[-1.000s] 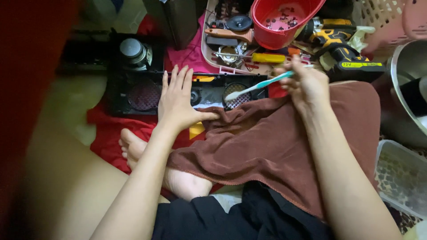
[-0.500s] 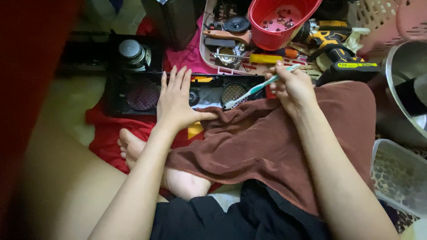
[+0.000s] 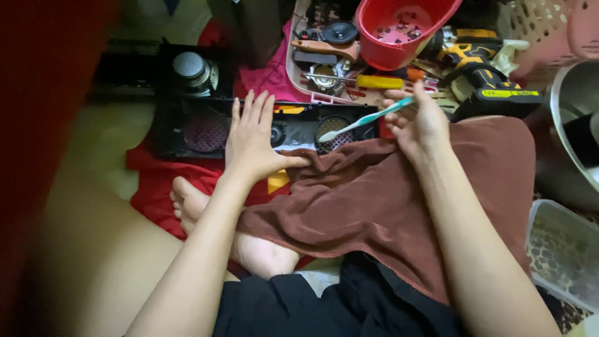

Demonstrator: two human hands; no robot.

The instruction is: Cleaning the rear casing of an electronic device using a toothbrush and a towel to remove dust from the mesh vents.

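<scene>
Left hand (image 3: 253, 140) lies flat, fingers spread, on the black speaker panel (image 3: 206, 128), holding nothing. Right hand (image 3: 421, 122) is closed on the handle of a teal toothbrush (image 3: 365, 120), whose white head sits at the panel's round grille (image 3: 334, 128). A brown towel (image 3: 380, 200) covers the lap. A red bucket (image 3: 402, 28) and a yellow drill (image 3: 483, 75) lie beyond.

A pale floor (image 3: 118, 134) carries a red cloth (image 3: 153, 187). On the cloth lies a black speaker housing (image 3: 187, 128); behind it sits a beige tool tray (image 3: 299, 78), with a red bucket (image 3: 399, 31) to the tray's right.
</scene>
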